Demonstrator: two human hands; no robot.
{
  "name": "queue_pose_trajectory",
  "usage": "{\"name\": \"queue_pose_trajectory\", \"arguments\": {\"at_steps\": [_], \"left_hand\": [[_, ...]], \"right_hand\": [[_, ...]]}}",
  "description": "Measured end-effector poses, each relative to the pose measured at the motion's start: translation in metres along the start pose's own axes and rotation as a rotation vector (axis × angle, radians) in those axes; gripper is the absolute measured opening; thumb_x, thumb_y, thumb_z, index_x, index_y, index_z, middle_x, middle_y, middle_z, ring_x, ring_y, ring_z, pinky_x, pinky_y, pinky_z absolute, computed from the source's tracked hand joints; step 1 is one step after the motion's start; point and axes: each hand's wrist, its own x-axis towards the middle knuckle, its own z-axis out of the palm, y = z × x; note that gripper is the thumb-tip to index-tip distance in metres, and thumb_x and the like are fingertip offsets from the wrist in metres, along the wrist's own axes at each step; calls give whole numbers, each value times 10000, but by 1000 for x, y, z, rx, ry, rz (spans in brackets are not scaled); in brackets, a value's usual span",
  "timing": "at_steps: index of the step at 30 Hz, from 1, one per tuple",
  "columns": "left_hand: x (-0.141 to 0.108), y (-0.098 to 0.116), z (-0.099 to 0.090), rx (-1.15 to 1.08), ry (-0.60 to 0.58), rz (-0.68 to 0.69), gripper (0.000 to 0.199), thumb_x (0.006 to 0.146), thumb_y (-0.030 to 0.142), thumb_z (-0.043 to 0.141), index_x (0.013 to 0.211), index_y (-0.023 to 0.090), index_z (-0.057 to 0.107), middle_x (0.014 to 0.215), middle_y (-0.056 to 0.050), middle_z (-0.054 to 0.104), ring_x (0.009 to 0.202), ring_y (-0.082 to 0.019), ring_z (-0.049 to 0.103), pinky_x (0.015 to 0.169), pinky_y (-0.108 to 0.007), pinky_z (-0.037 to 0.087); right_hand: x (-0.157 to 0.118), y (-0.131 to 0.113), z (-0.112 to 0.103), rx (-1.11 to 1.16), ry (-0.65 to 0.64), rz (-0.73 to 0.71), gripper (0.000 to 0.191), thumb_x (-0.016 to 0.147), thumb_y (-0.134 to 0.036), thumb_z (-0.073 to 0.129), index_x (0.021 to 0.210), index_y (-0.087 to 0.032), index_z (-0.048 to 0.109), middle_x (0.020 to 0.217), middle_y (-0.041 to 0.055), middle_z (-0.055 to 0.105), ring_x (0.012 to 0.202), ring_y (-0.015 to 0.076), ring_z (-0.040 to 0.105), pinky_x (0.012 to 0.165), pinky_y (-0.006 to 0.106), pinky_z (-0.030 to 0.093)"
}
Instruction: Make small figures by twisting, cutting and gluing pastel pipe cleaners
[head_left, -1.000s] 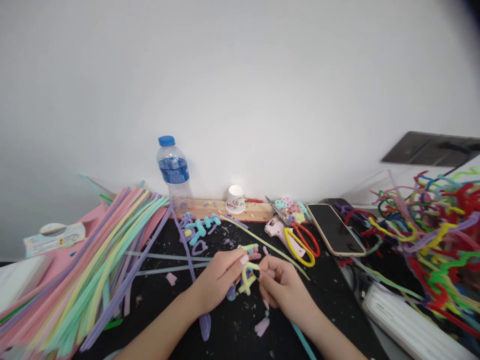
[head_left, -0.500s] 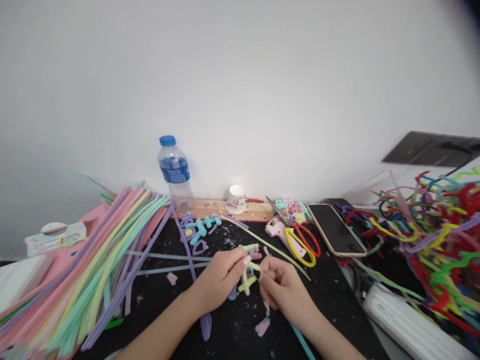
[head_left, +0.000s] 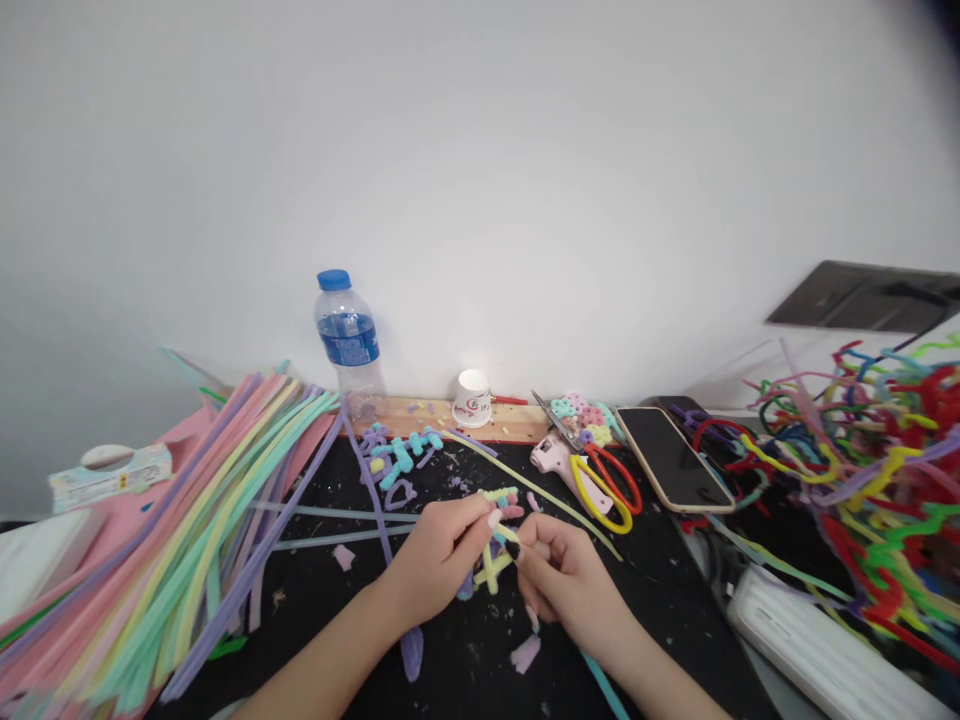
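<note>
My left hand is closed, its thumb and forefinger pinching a small multicoloured pipe-cleaner piece with yellow, pink and blue parts. My right hand is also closed, its fingertips at the right side of the same piece. A small black bit shows at those fingertips; I cannot make out what it is. Under the right hand lies a pale purple tuft. Behind the hands are blue and purple twisted pipe-cleaner pieces and scissors with a red and a yellow handle, lying over a pink glue gun.
A bundle of pastel pipe cleaners lies at the left, a bright tangle of them at the right. Along the wall stand a water bottle and a paper cup. A phone and a white power strip lie at the right.
Both hands stay nearly in place. The black bit at the right fingertips shows more now, and the pipe-cleaner piece has shifted very slightly.
</note>
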Motion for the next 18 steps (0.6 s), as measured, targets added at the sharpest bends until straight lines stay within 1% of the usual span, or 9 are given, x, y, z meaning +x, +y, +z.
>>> {"name": "queue_pose_trajectory", "arguments": {"at_steps": [3,5,9,12,15,18], "left_hand": [[0,1,-1,-113,5,-52,344,926,328,315,623,185,391,584,43,376,537,-108,348,548,-227,297],[1,0,-1,-135,-1,-65,330,924,336,328,645,180,410,598,42,388,546,-106,361,551,-222,305],[1,-2,-1,-82,-4,-53,284,908,317,386,676,171,457,605,43,420,566,-103,387,570,-214,309],[1,-3,0,-31,33,-40,281,897,305,409,651,171,434,603,43,418,576,-102,392,568,-212,305],[0,-2,1,14,64,-41,289,886,299,428,628,172,407,571,52,389,543,-94,363,539,-212,285],[1,-3,1,-27,70,-64,292,886,320,434,638,167,429,569,54,390,532,-88,362,524,-209,290]], "right_hand": [[0,0,0,0,10,-4,312,797,-438,558,669,-182,436,395,-66,489,308,34,284,355,170,185],[0,-1,0,-4,18,-3,329,790,-457,563,666,-183,430,389,-65,485,307,35,282,356,171,189],[0,-4,1,5,28,-3,333,776,-458,577,661,-186,424,380,-69,476,307,35,278,355,170,186],[1,-4,2,14,26,-9,326,778,-442,579,658,-186,418,375,-74,472,305,33,276,352,168,184],[1,-3,2,31,13,-5,325,787,-438,577,661,-185,415,378,-73,476,301,31,273,345,167,175],[1,0,0,47,10,-5,323,793,-446,575,680,-182,427,393,-68,488,304,31,275,344,169,170]]}}
